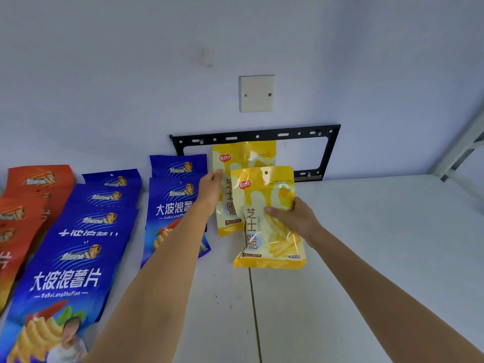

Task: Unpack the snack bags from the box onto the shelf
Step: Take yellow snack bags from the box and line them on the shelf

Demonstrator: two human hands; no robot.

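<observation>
My right hand (293, 218) grips a yellow snack bag (264, 189) by its right side, upright just above the white shelf (366, 244). Behind it a second yellow snack bag (246, 155) leans against the wall, and my left hand (209, 189) pinches its left edge. Left of these, blue snack bags (172, 200) stand in overlapping rows, with a longer row of blue bags (78, 258) further left and orange snack bags (31, 195) at the far left edge. The box is out of view.
A black metal wall bracket (262, 136) is fixed to the wall behind the yellow bags, with a white blank wall plate (256, 93) above it. A grey shelf upright (461, 148) rises at the right. A seam (255, 310) runs down the shelf surface.
</observation>
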